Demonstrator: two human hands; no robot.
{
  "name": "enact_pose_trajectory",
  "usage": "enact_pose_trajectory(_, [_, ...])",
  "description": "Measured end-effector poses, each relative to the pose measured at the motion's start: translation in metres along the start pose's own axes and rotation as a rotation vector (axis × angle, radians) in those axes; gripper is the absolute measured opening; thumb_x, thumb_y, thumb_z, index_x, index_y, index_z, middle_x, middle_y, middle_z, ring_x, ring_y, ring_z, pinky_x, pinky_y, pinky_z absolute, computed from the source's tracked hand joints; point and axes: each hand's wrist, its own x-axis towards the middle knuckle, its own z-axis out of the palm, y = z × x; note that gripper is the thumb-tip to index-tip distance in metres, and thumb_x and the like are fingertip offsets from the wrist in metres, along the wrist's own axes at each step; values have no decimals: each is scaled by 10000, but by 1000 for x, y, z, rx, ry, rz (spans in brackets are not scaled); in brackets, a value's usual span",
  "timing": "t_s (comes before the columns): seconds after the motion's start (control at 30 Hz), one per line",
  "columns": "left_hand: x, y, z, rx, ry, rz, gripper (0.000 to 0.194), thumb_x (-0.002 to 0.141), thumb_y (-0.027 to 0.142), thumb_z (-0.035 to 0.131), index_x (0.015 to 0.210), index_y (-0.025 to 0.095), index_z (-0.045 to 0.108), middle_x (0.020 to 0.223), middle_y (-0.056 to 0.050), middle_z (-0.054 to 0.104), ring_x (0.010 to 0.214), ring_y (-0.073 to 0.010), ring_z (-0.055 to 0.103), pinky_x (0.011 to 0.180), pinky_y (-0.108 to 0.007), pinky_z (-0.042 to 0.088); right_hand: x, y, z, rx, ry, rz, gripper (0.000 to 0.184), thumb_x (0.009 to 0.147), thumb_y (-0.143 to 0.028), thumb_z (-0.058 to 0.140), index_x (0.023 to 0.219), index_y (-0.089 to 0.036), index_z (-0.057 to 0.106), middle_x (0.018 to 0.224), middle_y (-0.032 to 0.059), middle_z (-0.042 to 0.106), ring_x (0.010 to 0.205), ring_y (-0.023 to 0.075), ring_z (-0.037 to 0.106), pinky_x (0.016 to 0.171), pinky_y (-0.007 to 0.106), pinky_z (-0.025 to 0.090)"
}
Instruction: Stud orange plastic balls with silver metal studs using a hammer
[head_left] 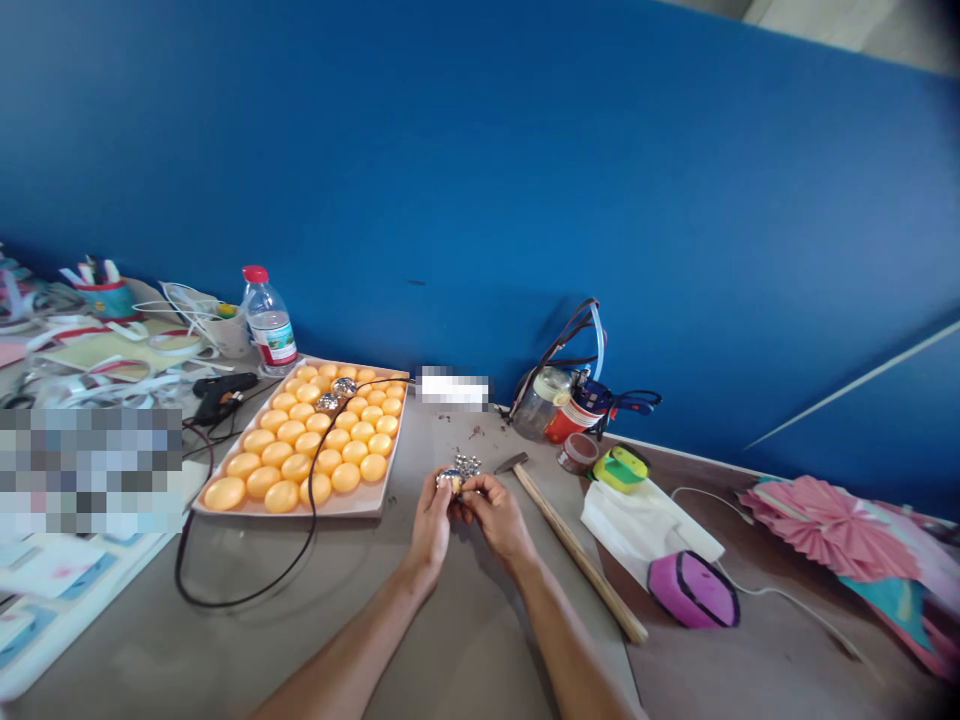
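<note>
My left hand [432,518] is closed around a small ball [454,482], its surface part pale orange and part silver. The fingers of my right hand [495,512] pinch at the ball's right side; whether a small piece is between them is hidden. Just beyond the hands lies a pile of small shiny metal pieces [468,463], too small to name surely. To the left stands a shallow tray [367,498] filled with orange balls [297,467]. Two silver-covered balls [344,387] sit among them near the far side.
A hammer [574,540] with a wooden handle lies right of my hands. A black cable [311,510] crosses the tray. Behind are a bottle [271,330], a glass jar [541,400] and a blue wall [465,180]. A purple band [691,590] rests on white cloth [637,525].
</note>
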Motion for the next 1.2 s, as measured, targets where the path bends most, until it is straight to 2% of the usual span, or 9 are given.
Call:
enact_pose_trajectory(0.37, [-8, 11, 6, 58, -13, 47, 376, 696, 452, 601, 943, 169, 578, 730, -1, 582, 601, -120, 492, 547, -226, 402, -2, 4, 6, -72, 85, -9, 121, 671, -223, 565, 662, -209, 445, 469, -78, 475, 434, 91, 430, 458, 213, 327])
enact_pose_trajectory(0.47, [-6, 10, 5, 33, -38, 8, 363, 699, 454, 597, 932, 176, 577, 717, -4, 593, 578, -127, 501, 527, -237, 394, 1, 4, -2, -20, 34, -10, 135, 688, -268, 576, 678, -204, 458, 469, -80, 456, 431, 87, 412, 468, 216, 333])
enact_pose_trajectory(0.53, [-4, 10, 4, -14, -48, -26, 344, 705, 472, 581, 882, 177, 571, 675, -2, 585, 539, -129, 499, 502, -245, 381, 5, 3, -14, -29, 51, -42, 146, 717, -331, 559, 715, -200, 495, 473, -80, 435, 425, 88, 391, 471, 222, 338])
enact_pose_trajectory(0.6, [-1, 11, 4, -89, -33, -61, 333, 715, 501, 551, 807, 182, 543, 629, 6, 565, 500, -126, 489, 475, -248, 362, 10, 3, -30, -180, 153, -100, 162, 725, -350, 547, 757, -191, 554, 489, -65, 455, 441, 101, 405, 471, 228, 337])
enact_pose_trajectory(0.7, [2, 14, 5, -203, 11, -117, 329, 716, 513, 537, 737, 191, 475, 604, 22, 543, 462, -109, 475, 457, -239, 341, 15, 8, -50, -508, 250, -195, 155, 705, -299, 554, 783, -187, 628, 681, 14, 613, 635, 160, 538, 611, 275, 419])
enact_pose_trajectory(0.87, [2, 14, 6, -225, 15, -116, 331, 699, 478, 584, 793, 182, 469, 612, 42, 535, 453, -84, 473, 476, -221, 349, 15, 16, -57, -755, 148, -258, 204, 744, -216, 494, 869, -198, 654, 850, 50, 658, 796, 189, 583, 735, 312, 440])
enact_pose_trajectory(1.0, [1, 9, 6, -85, 24, -48, 337, 677, 436, 633, 846, 174, 506, 640, 37, 546, 474, -77, 477, 476, -206, 346, 14, 17, -55, -829, 201, -309, 224, 773, -207, 467, 915, -186, 638, 858, 61, 650, 812, 187, 578, 748, 306, 441])
enact_pose_trajectory(1.1, [1, 9, 6, 2, 22, -16, 331, 699, 466, 605, 798, 168, 500, 628, 33, 537, 469, -80, 471, 475, -211, 354, 13, 14, -59, -953, 296, -393, 234, 810, -206, 422, 910, -169, 631, 865, 74, 634, 825, 182, 567, 765, 296, 423])
enact_pose_trajectory(1.2, [0, 10, 7, 24, 22, -17, 334, 702, 473, 599, 793, 170, 492, 634, 34, 534, 466, -81, 474, 477, -216, 362, 12, 9, -66, -1175, 504, -399, 238, 819, -204, 421, 933, -165, 627, 906, 98, 617, 869, 204, 545, 775, 317, 389])
